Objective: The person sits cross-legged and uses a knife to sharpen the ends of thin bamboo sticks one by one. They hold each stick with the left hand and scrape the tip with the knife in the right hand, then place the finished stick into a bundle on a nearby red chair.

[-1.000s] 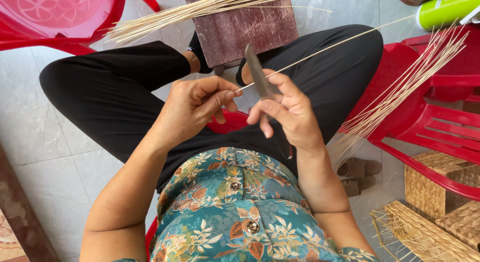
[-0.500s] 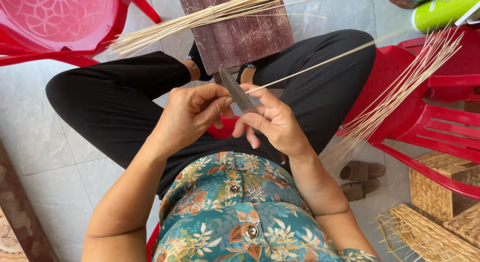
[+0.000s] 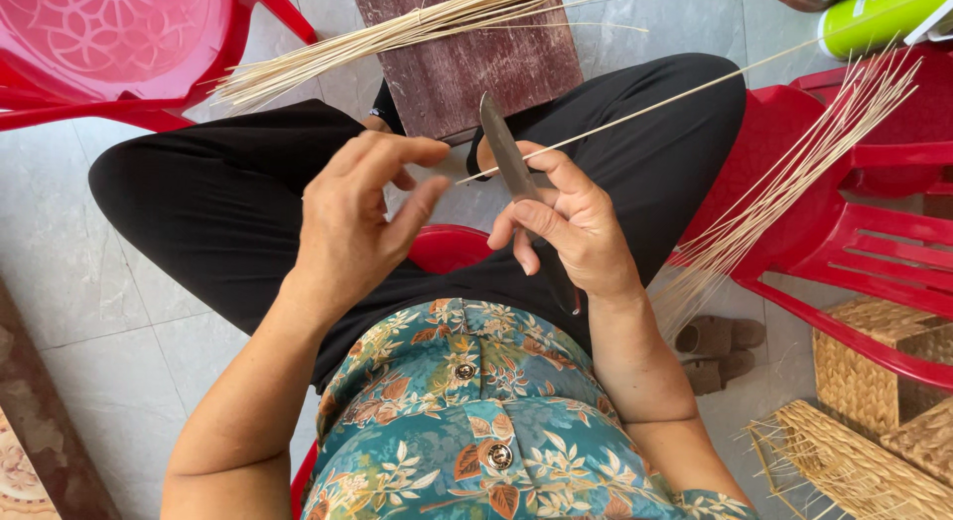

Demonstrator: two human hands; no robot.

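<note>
Seen from above, the right hand (image 3: 571, 227) grips a knife (image 3: 506, 153), blade against a thin reed strip (image 3: 645, 105) over the lap. The left hand (image 3: 362, 207), fingers loosely open, holds nothing. Shaving probably goes best with a shallow, steady blade.

Thin pale strip (image 3: 645, 108) against knife blade (image 3: 506, 153)

Light: bright, even daylight
Shadows: soft, faint
Glare: mild sheen on red plastic chair (image 3: 109, 44)
Focus: sharp, slight edge stretching
</note>
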